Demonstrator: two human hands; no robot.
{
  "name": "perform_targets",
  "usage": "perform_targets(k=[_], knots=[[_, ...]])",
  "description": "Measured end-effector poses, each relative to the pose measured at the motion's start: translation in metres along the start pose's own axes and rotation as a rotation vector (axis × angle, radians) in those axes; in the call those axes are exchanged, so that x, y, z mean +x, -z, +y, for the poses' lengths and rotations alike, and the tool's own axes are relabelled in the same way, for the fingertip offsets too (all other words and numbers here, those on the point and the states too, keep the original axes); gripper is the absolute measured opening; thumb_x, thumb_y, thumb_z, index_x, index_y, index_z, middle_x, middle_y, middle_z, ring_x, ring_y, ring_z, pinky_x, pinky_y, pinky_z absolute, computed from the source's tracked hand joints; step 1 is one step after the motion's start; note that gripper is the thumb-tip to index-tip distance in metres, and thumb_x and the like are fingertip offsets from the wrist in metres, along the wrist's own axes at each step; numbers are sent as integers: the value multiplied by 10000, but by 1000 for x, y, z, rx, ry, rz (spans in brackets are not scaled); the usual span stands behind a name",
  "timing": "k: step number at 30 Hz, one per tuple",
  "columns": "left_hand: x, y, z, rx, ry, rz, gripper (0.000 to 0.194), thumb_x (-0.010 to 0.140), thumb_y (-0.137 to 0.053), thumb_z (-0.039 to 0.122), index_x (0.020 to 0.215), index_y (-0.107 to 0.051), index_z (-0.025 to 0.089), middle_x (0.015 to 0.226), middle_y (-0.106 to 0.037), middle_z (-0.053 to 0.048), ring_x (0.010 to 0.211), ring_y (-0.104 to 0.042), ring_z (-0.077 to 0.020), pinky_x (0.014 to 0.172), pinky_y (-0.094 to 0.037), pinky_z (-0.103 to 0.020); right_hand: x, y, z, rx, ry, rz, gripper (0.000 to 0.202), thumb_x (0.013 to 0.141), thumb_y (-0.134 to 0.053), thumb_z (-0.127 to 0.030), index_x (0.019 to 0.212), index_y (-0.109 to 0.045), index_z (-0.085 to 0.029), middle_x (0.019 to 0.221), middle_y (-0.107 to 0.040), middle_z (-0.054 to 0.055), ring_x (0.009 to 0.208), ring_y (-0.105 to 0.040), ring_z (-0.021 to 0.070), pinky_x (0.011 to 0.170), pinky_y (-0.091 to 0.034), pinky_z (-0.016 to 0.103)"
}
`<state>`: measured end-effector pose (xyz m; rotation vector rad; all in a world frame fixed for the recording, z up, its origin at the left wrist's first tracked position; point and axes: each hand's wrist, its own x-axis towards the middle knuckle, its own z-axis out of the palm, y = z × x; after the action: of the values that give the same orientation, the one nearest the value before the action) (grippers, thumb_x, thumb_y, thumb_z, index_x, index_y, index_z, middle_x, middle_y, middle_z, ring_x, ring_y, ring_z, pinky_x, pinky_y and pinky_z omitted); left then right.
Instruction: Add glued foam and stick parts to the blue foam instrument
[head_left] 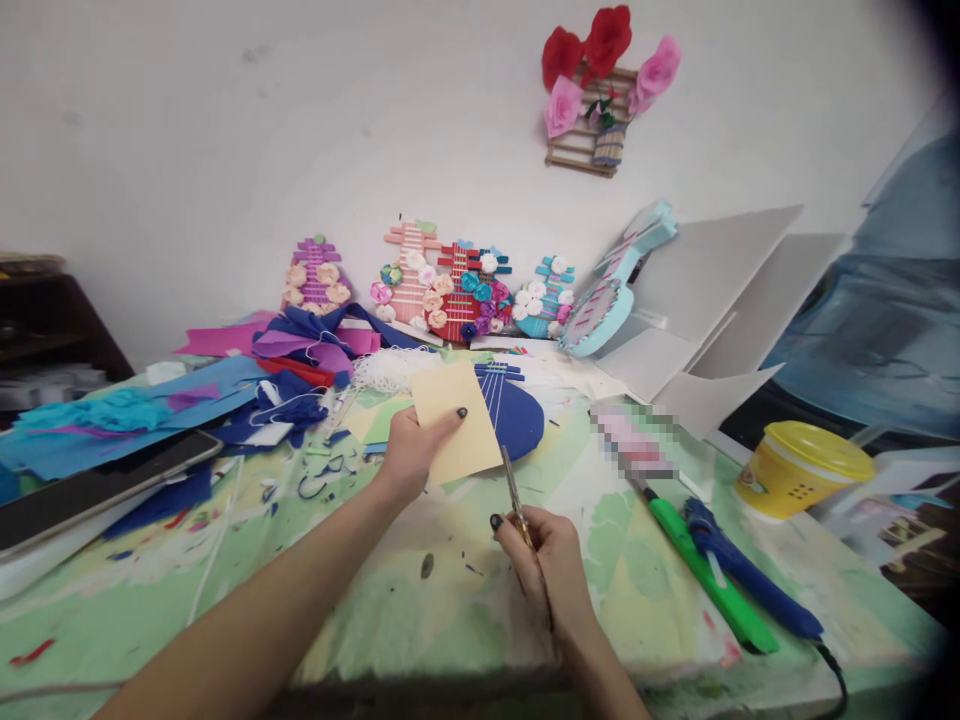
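My left hand grips a pale yellow sheet of paper by its left side, thumb flat on top and fingers hidden beneath. A pair of scissors is in my right hand, its blades pointing up and away at the lower right corner of the sheet. Whether the blades touch the paper I cannot tell. Behind the sheet lies a dark blue lute-shaped craft piece with white strings, partly covered by the paper. Left of my left hand are green paper pieces and blue scraps.
A blue glue gun and a green cutter lie at right, near a yellow tub. At left are a phone and coloured paper. Several decorated paper lutes lean on the wall beside white boards.
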<state>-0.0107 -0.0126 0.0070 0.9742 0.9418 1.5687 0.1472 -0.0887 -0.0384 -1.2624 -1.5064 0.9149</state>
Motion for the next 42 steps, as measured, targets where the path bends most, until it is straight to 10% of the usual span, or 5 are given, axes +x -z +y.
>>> perform_targets(k=[42], knots=[[-11, -7, 1, 66, 62, -50, 310, 591, -762, 305, 796, -678, 88, 845, -723, -124, 622, -660, -210, 557, -548, -305, 2, -1, 1, -38, -10, 1, 275, 739, -549, -372, 574, -462, -170, 494, -333, -54, 476, -298, 79, 440, -220, 209]])
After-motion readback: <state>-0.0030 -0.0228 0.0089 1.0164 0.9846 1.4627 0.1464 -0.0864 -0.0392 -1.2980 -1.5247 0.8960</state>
